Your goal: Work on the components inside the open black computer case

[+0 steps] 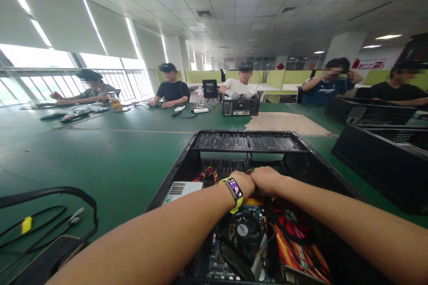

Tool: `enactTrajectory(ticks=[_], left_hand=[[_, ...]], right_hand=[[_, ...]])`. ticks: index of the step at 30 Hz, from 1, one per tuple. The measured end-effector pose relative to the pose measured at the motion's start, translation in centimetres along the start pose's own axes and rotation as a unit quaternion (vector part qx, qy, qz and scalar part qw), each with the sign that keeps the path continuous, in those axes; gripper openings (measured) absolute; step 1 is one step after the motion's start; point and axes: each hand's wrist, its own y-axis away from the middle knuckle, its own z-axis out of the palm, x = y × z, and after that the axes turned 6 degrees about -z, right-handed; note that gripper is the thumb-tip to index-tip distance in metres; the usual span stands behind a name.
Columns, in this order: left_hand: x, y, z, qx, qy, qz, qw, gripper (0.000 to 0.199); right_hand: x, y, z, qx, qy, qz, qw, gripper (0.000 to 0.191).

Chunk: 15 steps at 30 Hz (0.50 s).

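An open black computer case [302, 153] lies on the green table with its insides facing up. My left hand [243, 182], with a yellow-green banded watch at the wrist, is inside the case near the motherboard's far edge. Beside it, nearly touching, is my right hand [267, 180]. The fingers of both hands are hidden, and so is whatever they hold. Nearer to me are a round black fan [243, 230] and a red and orange graphics card [299, 251]. A silver power supply [182, 189] and bundled coloured wires [207, 174] sit at the left.
Black cables and a strap [50, 190] lie on the green table [110, 156] at the left. More black cases [377, 156] stand at the right. Across the table, a person in white gloves works on another case [240, 107]; several other people sit around.
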Motion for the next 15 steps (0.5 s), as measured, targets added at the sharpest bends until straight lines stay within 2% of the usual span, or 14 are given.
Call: enactTrajectory(ticks=[4, 8, 15], left_hand=[[0.21, 0.20, -0.23, -0.029, -0.003, -0.010, 1.000, 0.023], [0.32, 0.34, -0.34, -0.053, -0.006, -0.015, 0.998, 0.032], [0.72, 0.28, -0.54, -0.056, -0.006, -0.024, 0.998, 0.025]], right_hand=[[0.22, -0.18, 0.25, -0.003, 0.017, -0.031, 0.999, 0.039], [0.23, -0.21, 0.30, 0.000, 0.028, -0.050, 0.998, 0.037], [0.30, 0.02, 0.13, 0.008, 0.028, -0.050, 0.998, 0.038]])
